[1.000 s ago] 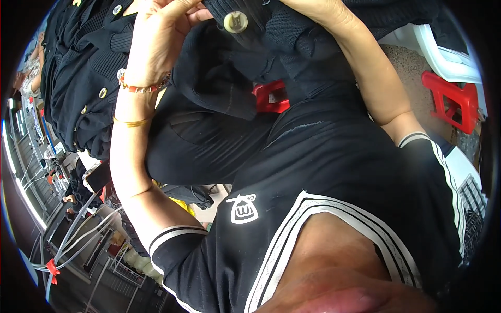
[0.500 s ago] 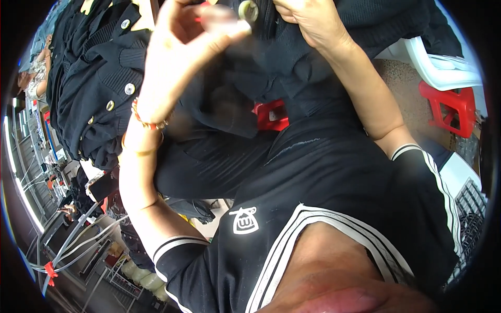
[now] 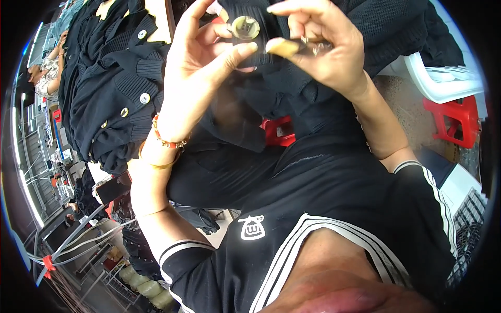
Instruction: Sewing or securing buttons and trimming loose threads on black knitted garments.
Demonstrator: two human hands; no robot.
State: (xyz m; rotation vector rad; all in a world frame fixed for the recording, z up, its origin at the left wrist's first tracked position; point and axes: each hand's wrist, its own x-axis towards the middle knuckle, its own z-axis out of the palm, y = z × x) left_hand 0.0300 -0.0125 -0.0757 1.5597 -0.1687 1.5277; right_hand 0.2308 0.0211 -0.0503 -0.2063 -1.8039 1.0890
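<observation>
At the top middle, a large olive-and-cream button point(image 3: 245, 27) faces me in front of black ribbed knit. The fingers and thumb of my left hand point(image 3: 201, 65) curl round the button's left and lower edge. The black knit garment point(image 3: 326, 15) spreads behind both hands and down over my lap; whether the button is fastened to it I cannot tell. Just right of the button, my right hand point(image 3: 334, 55) is bent, index finger and thumb apart. A small shiny metal tool point(image 3: 315, 48) lies in its curled fingers, mostly hidden. Its thumb tip looks yellowish and blurred.
A heap of black buttoned cardigans point(image 3: 112, 99) lies at my left. On the right are a white plastic chair point(image 3: 438, 83) and a red stool point(image 3: 456, 120). Bundled cables with a red tie point(image 3: 49, 266) hang at lower left. Another person point(image 3: 49, 68) sits at far left.
My right hand has turned from gripping the cloth, with its thumb now beside the button and a metal tool showing. The button has come into clear view by my left fingers.
</observation>
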